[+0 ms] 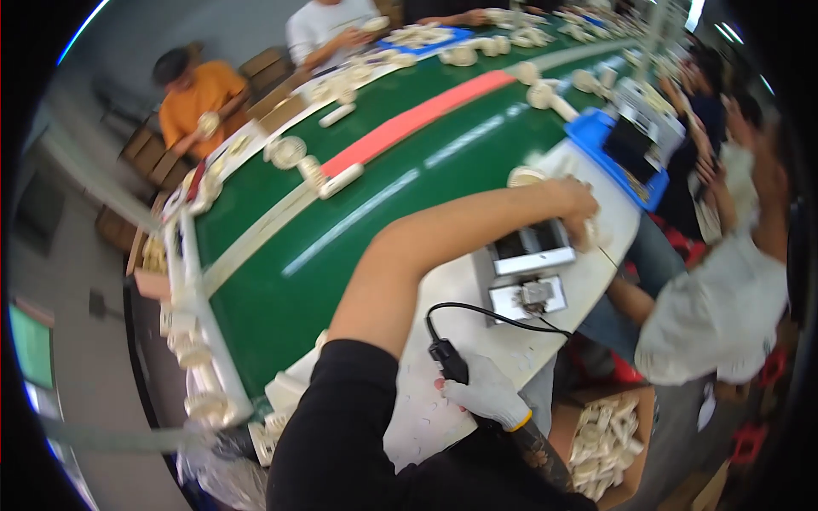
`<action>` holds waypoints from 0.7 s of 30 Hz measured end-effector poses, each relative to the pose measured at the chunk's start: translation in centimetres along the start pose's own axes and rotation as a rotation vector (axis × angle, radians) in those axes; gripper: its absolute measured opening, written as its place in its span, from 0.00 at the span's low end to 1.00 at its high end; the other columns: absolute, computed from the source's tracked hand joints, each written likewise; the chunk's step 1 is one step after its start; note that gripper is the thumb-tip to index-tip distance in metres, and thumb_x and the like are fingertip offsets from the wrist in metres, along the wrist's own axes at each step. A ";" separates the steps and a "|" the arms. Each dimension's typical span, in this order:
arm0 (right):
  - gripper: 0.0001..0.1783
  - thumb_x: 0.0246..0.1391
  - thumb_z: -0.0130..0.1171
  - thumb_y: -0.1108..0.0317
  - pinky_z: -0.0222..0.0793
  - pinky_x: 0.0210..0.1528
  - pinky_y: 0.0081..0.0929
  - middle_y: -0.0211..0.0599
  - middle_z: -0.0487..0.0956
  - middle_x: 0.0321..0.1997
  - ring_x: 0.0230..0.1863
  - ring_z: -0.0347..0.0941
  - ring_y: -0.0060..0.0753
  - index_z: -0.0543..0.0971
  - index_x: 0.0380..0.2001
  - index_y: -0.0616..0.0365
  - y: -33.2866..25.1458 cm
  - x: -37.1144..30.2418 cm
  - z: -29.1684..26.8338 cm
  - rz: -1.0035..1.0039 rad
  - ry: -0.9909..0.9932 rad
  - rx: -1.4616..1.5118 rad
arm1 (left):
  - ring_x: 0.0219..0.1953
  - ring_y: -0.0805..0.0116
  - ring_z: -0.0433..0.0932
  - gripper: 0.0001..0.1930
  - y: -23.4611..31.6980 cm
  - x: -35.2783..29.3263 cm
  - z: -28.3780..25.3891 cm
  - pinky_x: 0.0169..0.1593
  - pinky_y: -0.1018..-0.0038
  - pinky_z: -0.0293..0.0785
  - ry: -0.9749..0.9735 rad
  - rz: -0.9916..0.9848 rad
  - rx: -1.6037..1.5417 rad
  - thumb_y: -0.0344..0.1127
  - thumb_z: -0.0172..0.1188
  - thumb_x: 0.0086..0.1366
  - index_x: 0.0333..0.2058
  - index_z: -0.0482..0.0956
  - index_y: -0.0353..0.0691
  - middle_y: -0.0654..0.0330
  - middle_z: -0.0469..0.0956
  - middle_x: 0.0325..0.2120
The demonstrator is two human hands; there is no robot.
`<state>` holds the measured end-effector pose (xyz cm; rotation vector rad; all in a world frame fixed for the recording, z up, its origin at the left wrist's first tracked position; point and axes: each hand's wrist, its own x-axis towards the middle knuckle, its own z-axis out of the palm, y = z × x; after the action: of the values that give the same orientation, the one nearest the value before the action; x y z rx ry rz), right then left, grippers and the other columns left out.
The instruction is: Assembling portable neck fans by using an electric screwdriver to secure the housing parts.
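Head view: the white worktable [452, 289] is the landmark, running from the wearer's body toward the upper right. The left hand [576, 204], at the end of a bare forearm that crosses over the table, is at the table's far part with its fingers bent downward. A cream plastic piece [589, 236] shows just under those fingers; blur hides the contact, so I cannot tell whether the grip is closed on it. The right hand [486, 392], in a white glove with a yellow cuff, is above the table's near part, its grip narrow around a black corded tool [448, 359]. The tool's black cable [486, 308] loops up and then across the table to the right.

On the table's right half, near the left hand, stands a black-and-white boxed fixture [533, 261], and just nearer the wearer a small metal block [537, 293] sits on a white base. A round cream part [525, 176] is at the table's far left edge, beyond the left forearm.

Left of the table, the green conveyor belt [383, 230] carries more cream parts. At the table's far end is a blue tray [588, 132]. Below its right edge, an open carton [641, 426] holds many cream parts.
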<state>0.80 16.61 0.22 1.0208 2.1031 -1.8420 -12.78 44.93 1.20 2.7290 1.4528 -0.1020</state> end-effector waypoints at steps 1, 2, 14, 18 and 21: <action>0.20 0.51 0.64 0.61 0.68 0.23 0.24 0.32 0.77 0.24 0.18 0.71 0.21 0.76 0.43 0.64 0.6 0.2 0.2 0.000 -0.042 -0.030 | 0.49 0.47 0.79 0.32 0.4 0.6 0.1 0.53 0.51 0.73 -0.041 -0.030 -0.042 0.61 0.72 0.41 0.42 0.85 0.46 0.48 0.82 0.42; 0.18 0.51 0.64 0.63 0.68 0.22 0.24 0.32 0.78 0.24 0.18 0.71 0.21 0.76 0.41 0.64 1.7 0.5 0.5 -0.007 -0.010 0.032 | 0.49 0.48 0.79 0.32 1.2 1.0 -0.6 0.53 0.50 0.72 -0.082 -0.052 -0.087 0.61 0.72 0.41 0.41 0.85 0.46 0.50 0.83 0.41; 0.18 0.49 0.67 0.63 0.67 0.22 0.26 0.32 0.77 0.23 0.17 0.70 0.22 0.77 0.38 0.64 2.4 1.4 1.4 0.015 0.020 0.137 | 0.47 0.51 0.81 0.22 -2.6 -6.1 -3.6 0.52 0.58 0.75 0.194 -0.234 -0.446 0.45 0.67 0.50 0.45 0.84 0.43 0.51 0.83 0.43; 0.16 0.49 0.66 0.64 0.67 0.23 0.26 0.32 0.76 0.23 0.18 0.70 0.22 0.77 0.37 0.63 2.1 1.8 0.8 0.017 0.033 0.113 | 0.49 0.48 0.77 0.18 -10.2 -14.6 -3.9 0.53 0.58 0.74 0.930 -0.338 -0.207 0.37 0.62 0.52 0.43 0.82 0.41 0.50 0.80 0.43; 0.13 0.50 0.66 0.67 0.66 0.22 0.23 0.29 0.75 0.22 0.18 0.70 0.19 0.77 0.37 0.61 2.4 1.8 0.6 -0.040 0.069 0.080 | 0.47 0.48 0.77 0.26 -15.7 -23.9 -3.8 0.53 0.57 0.72 1.070 -0.889 0.089 0.38 0.65 0.53 0.49 0.73 0.34 0.45 0.73 0.50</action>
<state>0.68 16.75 -2.87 1.0834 2.1188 -1.9519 -38.96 34.18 6.72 1.9089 2.7848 1.4466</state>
